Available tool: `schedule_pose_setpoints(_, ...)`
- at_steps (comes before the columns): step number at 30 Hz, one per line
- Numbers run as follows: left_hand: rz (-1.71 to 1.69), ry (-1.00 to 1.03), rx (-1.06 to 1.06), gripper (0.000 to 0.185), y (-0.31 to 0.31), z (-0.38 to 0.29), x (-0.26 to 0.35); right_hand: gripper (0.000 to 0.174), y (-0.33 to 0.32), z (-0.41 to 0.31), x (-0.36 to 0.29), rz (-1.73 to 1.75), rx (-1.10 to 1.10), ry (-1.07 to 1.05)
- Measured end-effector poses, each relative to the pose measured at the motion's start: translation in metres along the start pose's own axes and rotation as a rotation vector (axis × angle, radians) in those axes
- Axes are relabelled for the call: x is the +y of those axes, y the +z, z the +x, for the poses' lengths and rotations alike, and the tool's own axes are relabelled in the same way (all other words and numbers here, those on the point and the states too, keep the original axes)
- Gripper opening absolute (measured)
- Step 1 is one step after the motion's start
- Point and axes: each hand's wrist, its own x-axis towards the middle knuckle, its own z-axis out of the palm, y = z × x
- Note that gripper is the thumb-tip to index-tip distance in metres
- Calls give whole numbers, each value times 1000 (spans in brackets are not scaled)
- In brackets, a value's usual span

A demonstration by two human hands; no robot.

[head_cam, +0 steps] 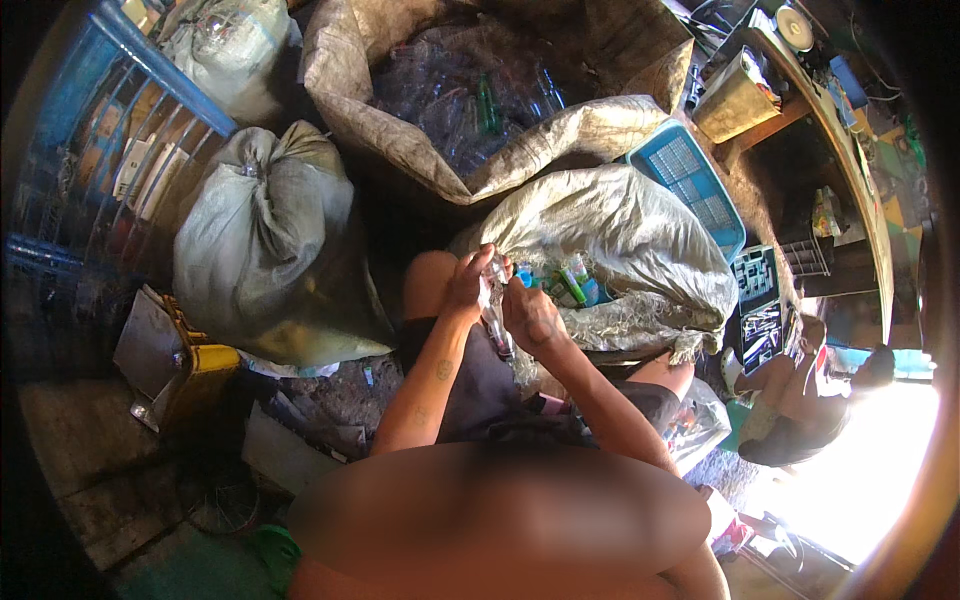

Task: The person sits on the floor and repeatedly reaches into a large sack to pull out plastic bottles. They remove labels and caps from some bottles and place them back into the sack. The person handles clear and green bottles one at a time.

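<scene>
My left hand is wrapped around the upper part of a clear plastic bottle, which slants down over my lap. Against the bottle's right side, the fingers of my right hand are curled; whether they pinch the bottle or some small thing is hidden. Just beyond my right hand lies the mouth of a whitish woven sack. Inside that mouth are plastic scraps, with blue and green pieces among them.
Ahead stands a large open sack of plastic bottles. A tied sack is on the left, near a blue metal rack. On the right are a blue plastic basket, an open tool case and a seated person.
</scene>
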Motion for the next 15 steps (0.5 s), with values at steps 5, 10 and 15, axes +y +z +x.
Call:
schedule_pose_setpoints(5,-53,-29,19,27,2,1,2,14,-1,-12,-1,51,-37,86)
schedule_pose_setpoints(10,-56,-53,-17,27,-1,2,4,14,-4,-18,-7,43,-49,97)
schedule_pose_setpoints(15,-110,-51,-53,24,3,-2,6,15,-4,-26,-6,70,-81,128)
